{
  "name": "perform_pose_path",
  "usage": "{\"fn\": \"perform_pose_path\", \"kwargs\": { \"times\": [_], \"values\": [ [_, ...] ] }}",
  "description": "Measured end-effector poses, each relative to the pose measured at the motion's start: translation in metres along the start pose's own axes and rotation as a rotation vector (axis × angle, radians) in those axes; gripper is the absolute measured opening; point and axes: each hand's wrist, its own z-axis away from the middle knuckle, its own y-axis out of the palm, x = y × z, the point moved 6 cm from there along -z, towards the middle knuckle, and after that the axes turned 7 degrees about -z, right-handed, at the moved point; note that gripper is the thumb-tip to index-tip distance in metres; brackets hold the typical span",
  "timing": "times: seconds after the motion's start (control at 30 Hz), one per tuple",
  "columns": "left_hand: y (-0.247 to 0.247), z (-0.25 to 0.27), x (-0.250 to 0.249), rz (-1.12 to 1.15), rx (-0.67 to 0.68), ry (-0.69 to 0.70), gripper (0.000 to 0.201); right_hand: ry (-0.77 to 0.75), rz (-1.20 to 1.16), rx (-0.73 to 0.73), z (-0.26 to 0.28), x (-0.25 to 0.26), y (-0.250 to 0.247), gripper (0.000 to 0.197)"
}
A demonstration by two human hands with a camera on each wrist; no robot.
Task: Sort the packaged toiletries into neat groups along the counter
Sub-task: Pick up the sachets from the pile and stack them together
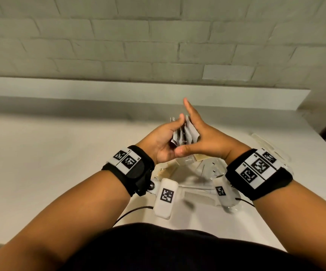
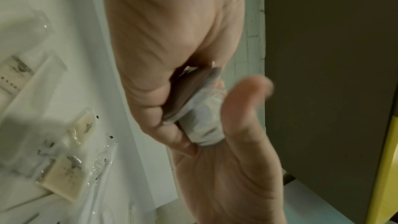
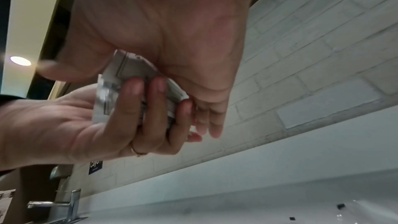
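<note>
A stack of small white sachets is held upright above the counter, between both hands. My left hand grips it from the left, with the fingers curled over the stack's far side. Straight fingers of my right hand press flat against the stack's right side, and its thumb stretches out beneath. The left wrist view shows the sachets wedged between the two palms. In the right wrist view the sachets fan slightly at the top.
Under my hands on the white counter lie tan wrapped soap bars and a comb in clear wrap. More clear packets sit at the right. A raised ledge runs along the tiled wall. A faucet stands far to the left.
</note>
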Motion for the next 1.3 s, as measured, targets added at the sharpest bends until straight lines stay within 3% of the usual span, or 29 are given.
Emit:
{"fn": "perform_pose_path", "kwargs": {
  "times": [0.1, 0.2, 0.33, 0.43, 0.53, 0.7, 0.93, 1.0, 1.03, 1.13, 1.2, 1.3],
  "values": [
    [-0.01, 0.005, 0.002, -0.021, 0.029, 0.032, 0.048, 0.01, 0.06, 0.035, -0.005, 0.0, 0.015, 0.138],
    [-0.02, 0.012, -0.002, 0.037, 0.049, 0.033, 0.063, -0.013, 0.153, 0.0, -0.012, 0.004, 0.025, 0.141],
    [-0.03, 0.01, -0.003, 0.054, 0.034, 0.041, 0.065, -0.013, 0.184, 0.025, -0.018, 0.008, 0.036, 0.145],
    [-0.025, 0.011, -0.003, 0.055, 0.084, 0.044, 0.06, 0.014, 0.266, -0.015, -0.024, 0.005, 0.034, 0.148],
    [-0.018, 0.015, -0.001, -0.006, 0.152, 0.033, 0.042, 0.038, 0.306, 0.009, -0.024, 0.001, 0.035, 0.153],
    [-0.021, 0.015, -0.002, 0.072, 0.238, 0.044, 0.021, 0.013, 0.26, -0.049, -0.023, 0.006, 0.035, 0.146],
    [-0.03, 0.01, -0.003, 0.078, 0.102, 0.087, 0.016, 0.089, 0.106, -0.034, -0.024, 0.002, 0.035, 0.148],
    [-0.041, 0.006, -0.009, 0.132, -0.011, 0.147, 0.013, 0.198, -0.107, -0.08, -0.029, -0.007, 0.03, 0.138],
    [-0.06, -0.023, -0.025, 0.219, -0.077, 0.17, 0.019, 0.31, -0.267, -0.055, -0.065, -0.026, 0.023, 0.129],
    [-0.066, -0.026, -0.025, 0.168, -0.117, 0.329, 0.056, 0.456, -0.61, 0.038, -0.064, -0.041, 0.041, 0.086],
    [-0.061, -0.029, -0.022, 0.04, -0.092, 0.396, 0.06, 0.438, -0.619, 0.075, -0.067, -0.045, 0.05, 0.062],
    [-0.067, -0.029, -0.021, -0.026, -0.125, 0.417, 0.059, 0.422, -0.445, 0.052, -0.077, -0.047, 0.05, 0.048]
  ]
}}
